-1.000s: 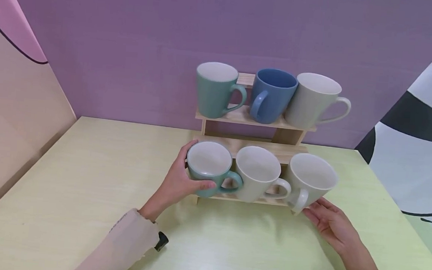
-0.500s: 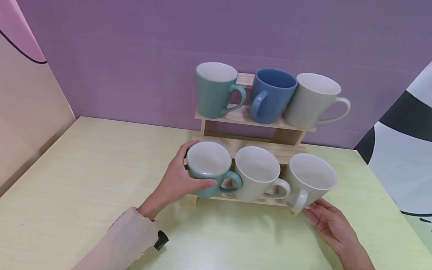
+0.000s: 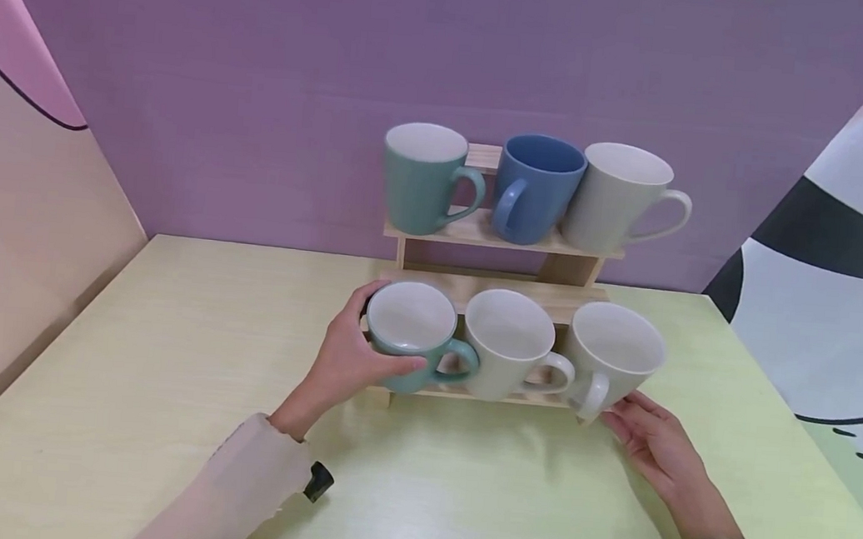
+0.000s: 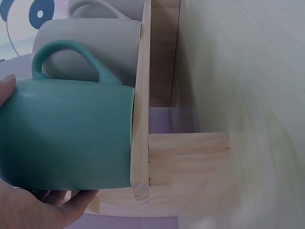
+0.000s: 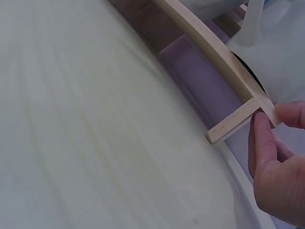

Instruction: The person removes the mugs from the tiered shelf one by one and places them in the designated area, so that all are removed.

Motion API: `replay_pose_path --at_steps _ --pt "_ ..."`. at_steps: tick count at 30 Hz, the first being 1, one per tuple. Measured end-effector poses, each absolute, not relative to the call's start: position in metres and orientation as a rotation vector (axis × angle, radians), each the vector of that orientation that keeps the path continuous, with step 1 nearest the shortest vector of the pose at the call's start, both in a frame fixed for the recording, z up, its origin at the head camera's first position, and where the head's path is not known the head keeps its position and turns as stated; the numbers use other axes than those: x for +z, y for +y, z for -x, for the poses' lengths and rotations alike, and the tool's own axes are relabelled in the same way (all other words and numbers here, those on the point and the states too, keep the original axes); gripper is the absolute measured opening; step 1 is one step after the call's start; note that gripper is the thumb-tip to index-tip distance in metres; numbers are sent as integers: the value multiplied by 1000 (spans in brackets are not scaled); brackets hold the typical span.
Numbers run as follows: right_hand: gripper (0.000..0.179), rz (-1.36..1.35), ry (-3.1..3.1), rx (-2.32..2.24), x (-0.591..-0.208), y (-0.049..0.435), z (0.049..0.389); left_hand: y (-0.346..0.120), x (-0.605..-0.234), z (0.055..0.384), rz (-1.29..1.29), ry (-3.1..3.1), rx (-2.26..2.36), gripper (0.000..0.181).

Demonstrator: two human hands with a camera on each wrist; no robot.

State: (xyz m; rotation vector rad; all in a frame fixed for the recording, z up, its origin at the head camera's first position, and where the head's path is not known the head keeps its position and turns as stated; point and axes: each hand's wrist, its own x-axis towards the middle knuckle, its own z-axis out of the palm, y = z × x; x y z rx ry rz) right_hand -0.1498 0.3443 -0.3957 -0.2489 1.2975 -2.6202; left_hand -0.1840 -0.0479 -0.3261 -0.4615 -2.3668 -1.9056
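A two-tier wooden rack (image 3: 535, 292) stands on the table with mugs on both shelves. My left hand (image 3: 335, 359) grips the teal mug (image 4: 71, 136) at the lower shelf's left end, thumb on its front and fingers round its outer side. That mug stands upright, white inside, its handle toward the right. At the shelf's other end my right hand (image 3: 655, 448) pinches the rack's corner (image 5: 257, 107), thumb above and fingertips underneath. Just over that hand sits a white mug (image 3: 618, 341), handle facing front. Another white mug (image 3: 505, 341) stands between the two.
On the upper shelf are a teal mug (image 3: 418, 189), a blue mug (image 3: 538, 193) and a white mug (image 3: 612, 203), close side by side. The pale wooden table (image 3: 170, 351) meets a purple wall (image 3: 262, 107) right behind the rack. Black wrist devices (image 3: 319, 480) sit at both sleeves.
The head view has shifted slightly, moving everything a little to the left in it. Both hands keep their hold, and the mugs stay in place on the rack.
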Motion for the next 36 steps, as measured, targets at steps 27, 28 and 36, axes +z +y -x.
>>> replay_pose_path --at_steps 27,28,36 --pt "42 341 1194 -2631 -401 349 154 -72 -325 178 376 -2410 -1824 91" --pt "43 345 1184 -2632 -401 349 154 -73 -325 177 371 -2412 -1820 91" --pt "44 366 1130 -2634 -405 348 154 -86 -326 174 329 -2409 -1786 91"
